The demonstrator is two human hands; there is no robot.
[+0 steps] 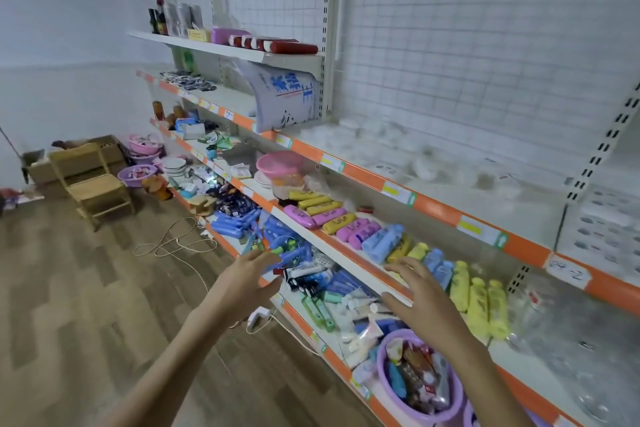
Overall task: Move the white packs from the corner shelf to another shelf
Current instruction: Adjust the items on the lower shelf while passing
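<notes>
A large white pack with blue lettering leans tilted on the second shelf, under the top shelf's bracket. Both my hands are empty, fingers spread, held out in front of the lower shelves. My left hand hovers by the blue tubes at the shelf edge. My right hand hovers over the orange-edged shelf beside the yellow and blue bottles. Neither hand touches the white pack, which is well above and beyond them.
The shelves hold pink, yellow and blue bottles, a pink bowl, tubes and clear plastic containers. A purple tub of packets stands low right. A wooden chair, boxes and white cables occupy the floor at left.
</notes>
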